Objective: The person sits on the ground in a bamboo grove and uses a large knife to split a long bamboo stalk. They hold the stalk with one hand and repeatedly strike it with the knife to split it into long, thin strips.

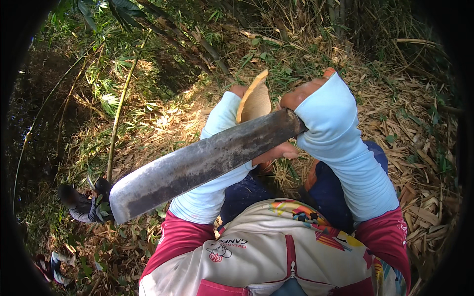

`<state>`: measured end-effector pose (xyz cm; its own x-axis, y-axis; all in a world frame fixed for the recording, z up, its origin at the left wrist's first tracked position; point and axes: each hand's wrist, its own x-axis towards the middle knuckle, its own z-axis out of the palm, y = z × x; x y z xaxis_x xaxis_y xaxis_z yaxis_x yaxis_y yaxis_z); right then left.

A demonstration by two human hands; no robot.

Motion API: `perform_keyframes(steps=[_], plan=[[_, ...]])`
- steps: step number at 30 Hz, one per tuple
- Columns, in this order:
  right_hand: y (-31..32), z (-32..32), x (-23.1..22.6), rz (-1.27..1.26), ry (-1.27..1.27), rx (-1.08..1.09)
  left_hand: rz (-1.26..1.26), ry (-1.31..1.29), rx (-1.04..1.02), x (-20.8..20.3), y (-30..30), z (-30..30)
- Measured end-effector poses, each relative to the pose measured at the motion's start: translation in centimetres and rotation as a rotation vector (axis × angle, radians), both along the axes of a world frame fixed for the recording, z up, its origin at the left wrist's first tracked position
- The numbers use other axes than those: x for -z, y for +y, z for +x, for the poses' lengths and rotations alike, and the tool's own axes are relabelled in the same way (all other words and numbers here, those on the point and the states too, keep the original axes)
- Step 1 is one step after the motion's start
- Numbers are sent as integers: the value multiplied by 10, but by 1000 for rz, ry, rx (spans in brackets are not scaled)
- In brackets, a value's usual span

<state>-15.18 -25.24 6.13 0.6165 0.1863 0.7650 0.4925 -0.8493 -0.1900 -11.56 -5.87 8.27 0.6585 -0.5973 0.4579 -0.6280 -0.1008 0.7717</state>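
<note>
A broad machete with a dark, worn blade and a brighter end slants across the front of my body, its tip down to the left. My right hand is closed at the blade's base; the handle is hidden by the hand and the pale blue sleeve. Behind the blade, my left hand shows only in part and appears to grip a curved tan piece, like bamboo or a dried sheath, standing up beyond the blade's far edge.
Dry bamboo leaves cover the ground around my feet. A thin upright stalk rises at the left, with bamboo stems farther back. One person is at the left and another at the lower left.
</note>
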Motion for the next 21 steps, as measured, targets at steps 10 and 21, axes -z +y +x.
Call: perform_keyframes(steps=[10,21], plan=[[6,8,7,181,51,-77,-237,535,-188,-19,6,17],[16,24,5,158,133,-127,-103,119,-118,2,32,38]])
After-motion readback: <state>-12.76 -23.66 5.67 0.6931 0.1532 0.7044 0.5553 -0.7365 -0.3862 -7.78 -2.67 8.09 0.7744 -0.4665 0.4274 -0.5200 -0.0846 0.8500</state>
